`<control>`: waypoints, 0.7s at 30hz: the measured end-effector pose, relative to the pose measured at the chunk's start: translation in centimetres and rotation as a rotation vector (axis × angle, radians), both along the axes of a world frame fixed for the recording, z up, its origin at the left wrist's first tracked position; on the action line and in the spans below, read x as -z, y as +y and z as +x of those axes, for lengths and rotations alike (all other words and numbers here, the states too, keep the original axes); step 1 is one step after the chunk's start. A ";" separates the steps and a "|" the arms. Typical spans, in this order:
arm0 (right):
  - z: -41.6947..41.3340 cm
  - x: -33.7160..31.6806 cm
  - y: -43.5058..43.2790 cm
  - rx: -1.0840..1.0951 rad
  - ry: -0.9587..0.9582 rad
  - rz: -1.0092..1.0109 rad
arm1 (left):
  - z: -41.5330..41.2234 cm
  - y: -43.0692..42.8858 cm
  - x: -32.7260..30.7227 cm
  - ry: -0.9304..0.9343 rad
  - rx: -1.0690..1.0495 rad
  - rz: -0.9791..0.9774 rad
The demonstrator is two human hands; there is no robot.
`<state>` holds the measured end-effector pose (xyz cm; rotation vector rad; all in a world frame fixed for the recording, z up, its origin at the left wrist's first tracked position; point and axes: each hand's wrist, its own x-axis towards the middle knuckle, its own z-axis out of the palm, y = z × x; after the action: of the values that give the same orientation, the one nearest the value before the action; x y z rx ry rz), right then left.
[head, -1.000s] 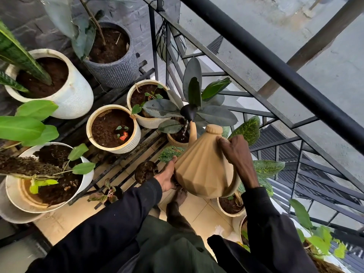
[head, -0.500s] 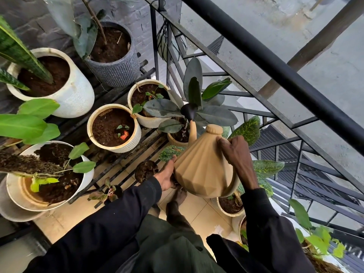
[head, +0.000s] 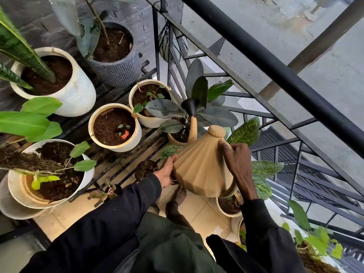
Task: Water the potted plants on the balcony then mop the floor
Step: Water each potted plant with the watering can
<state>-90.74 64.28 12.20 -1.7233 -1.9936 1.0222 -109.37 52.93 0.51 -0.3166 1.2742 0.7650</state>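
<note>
Watering prob. midway: tan watering can (head: pixel 199 170) tipped, spout over the rubber-plant pot (head: pixel 175 141) by the railing (head: pixel 275 75). Right hand (head: pixel 236 162) grip curled on its handle side; left hand (head: pixel 167 172) props the base, fingers hidden, can't tell. Floor (head: pixel 199 211) not mopped yet, no mop visible.

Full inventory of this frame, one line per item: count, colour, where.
can: 1, tan, black spout head, centre, tilted over rubber plant
rubber plant: 1, dark green, small pot by railing
cream pots: 2, cream, mid rack
white pots: 2, white, left, upper and lower
grey pot: 1, grey, top, by wall
speckled leaves: several, green-yellow, around can
rack: 1, black, under pots
railing: 1, black, right
floor: cream tiles, bottom centre
foot: 1, bare, on floor under can
left hand: 1, cups can's base
right hand: 1, grips can's handle
</note>
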 end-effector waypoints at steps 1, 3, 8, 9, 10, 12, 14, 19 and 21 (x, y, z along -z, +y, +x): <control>0.2 0.1 -0.2 0.002 0.011 0.014 | 0.0 0.1 -0.1 0.003 0.003 0.004; 0.5 0.2 -0.8 0.003 0.035 0.045 | -0.2 0.2 -0.4 0.020 0.005 0.022; 0.9 -0.1 -1.9 0.027 0.105 0.109 | -0.7 0.6 -1.2 0.070 -0.005 0.081; 1.0 -0.1 -2.0 0.036 0.126 0.125 | -0.8 0.7 -1.5 0.085 -0.011 0.091; 1.1 0.0 -2.1 0.052 0.142 0.128 | -0.8 0.9 -1.5 0.097 -0.015 0.101; 1.6 0.4 -2.3 0.097 0.165 0.112 | -0.9 1.1 -2.1 0.126 -0.005 0.115; 1.9 0.7 -2.4 0.120 0.174 0.111 | -0.9 1.1 -2.4 0.127 -0.002 0.133; 2.2 0.0 -2.8 0.134 0.211 0.169 | -1.1 1.0 -3.0 0.169 -0.035 0.165; 2.5 0.0 -2.9 0.141 0.216 0.184 | -1.0 1.0 -3.4 0.192 -0.022 0.192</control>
<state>-88.21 61.40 12.16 -1.5602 -1.7475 0.9054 -110.41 53.95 3.91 -0.1034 1.3666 0.9461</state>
